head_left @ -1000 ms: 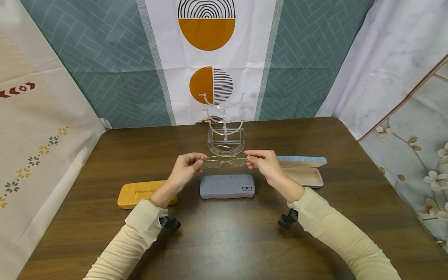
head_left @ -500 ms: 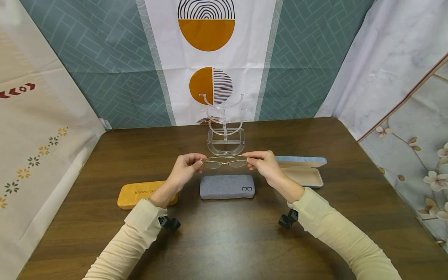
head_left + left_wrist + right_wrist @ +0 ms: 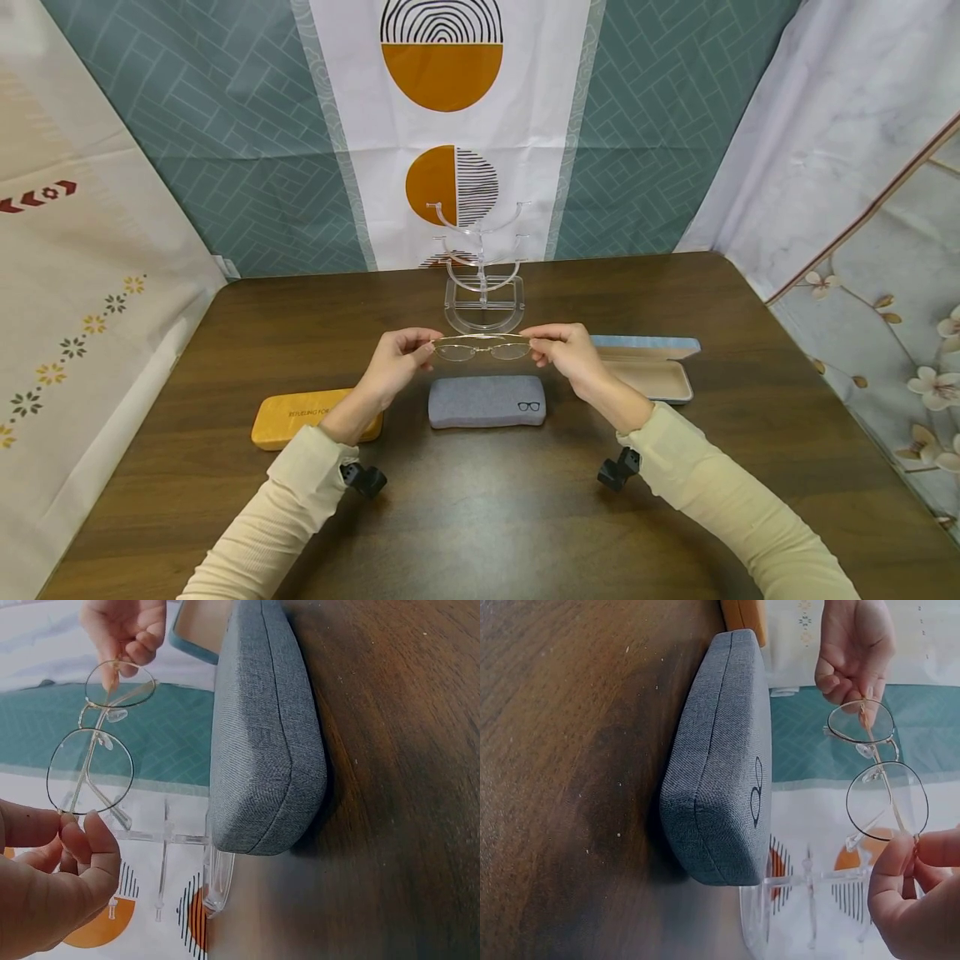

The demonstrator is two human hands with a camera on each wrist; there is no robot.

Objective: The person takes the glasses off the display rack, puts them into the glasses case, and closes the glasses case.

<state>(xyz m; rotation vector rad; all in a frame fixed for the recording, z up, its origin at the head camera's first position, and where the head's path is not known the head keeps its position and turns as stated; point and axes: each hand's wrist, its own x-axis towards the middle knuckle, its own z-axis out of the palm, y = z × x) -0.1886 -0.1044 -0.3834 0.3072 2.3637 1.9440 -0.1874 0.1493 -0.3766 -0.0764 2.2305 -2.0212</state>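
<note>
A pair of eyeglasses (image 3: pixel 454 352) with thin gold rims is held up in the air between both hands. My left hand (image 3: pixel 395 363) pinches its left end with thumb and fingers, and my right hand (image 3: pixel 572 357) pinches the right end. Both wrist views show the round lenses, with the temples folded in across behind them. Below and slightly nearer than the eyeglasses lies a shut grey fabric glasses case (image 3: pixel 483 400), with a small glasses print on its right side. Neither hand touches that case.
Behind the eyeglasses stands a clear plastic display stand (image 3: pixel 483 327) with stacked curved arms. A yellow glasses case (image 3: pixel 288 417) lies left, partly behind the left forearm. To the right, a blue glasses case (image 3: pixel 656 379) lies open, its lid raised. Patterned cloths hang behind the table.
One temple of the eyeglasses stuck out behind the rims a second ago and is now folded in flat. Both hands have kept their grip and stayed almost in place.
</note>
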